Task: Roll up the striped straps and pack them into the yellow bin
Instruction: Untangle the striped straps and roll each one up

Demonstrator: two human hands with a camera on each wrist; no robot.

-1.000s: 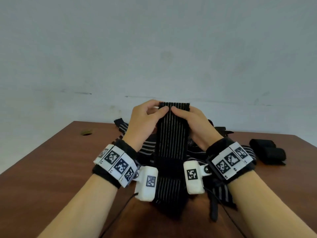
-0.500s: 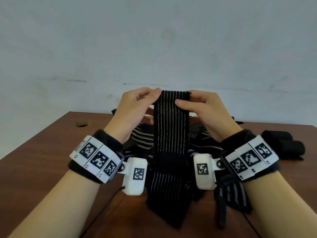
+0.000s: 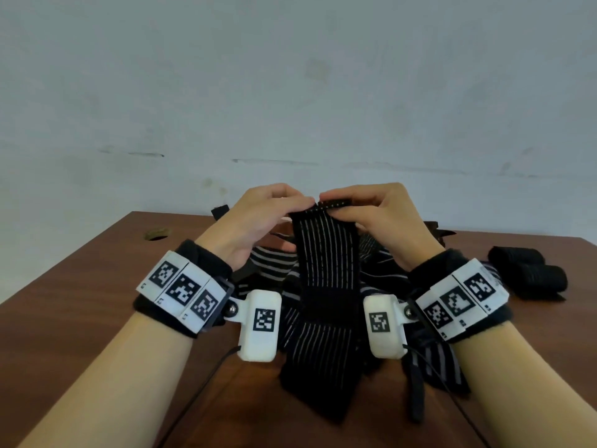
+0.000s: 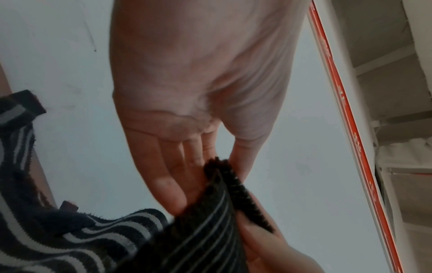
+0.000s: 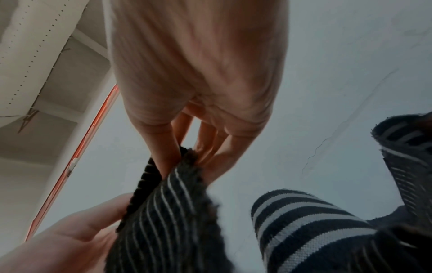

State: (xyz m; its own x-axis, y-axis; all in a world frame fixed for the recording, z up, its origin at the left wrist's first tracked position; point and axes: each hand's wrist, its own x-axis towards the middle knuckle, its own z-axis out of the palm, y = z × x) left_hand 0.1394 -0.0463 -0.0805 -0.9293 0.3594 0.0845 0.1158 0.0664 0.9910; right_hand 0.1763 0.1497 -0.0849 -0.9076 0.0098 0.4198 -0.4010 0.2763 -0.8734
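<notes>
Both hands pinch the top edge of one striped strap (image 3: 326, 253): the left hand (image 3: 258, 221) at its nine o'clock corner, the right hand (image 3: 384, 218) at three o'clock, thumbs and fingertips curled onto a first small fold. The strap's long axis runs from the hands toward six o'clock, its tail draped onto the pile of straps (image 3: 268, 270) on the table (image 3: 80, 302). Two finished rolls (image 3: 529, 276) lie well apart at three o'clock. No yellow bin is in view. Rolling toward six o'clock looks unobstructed.
</notes>
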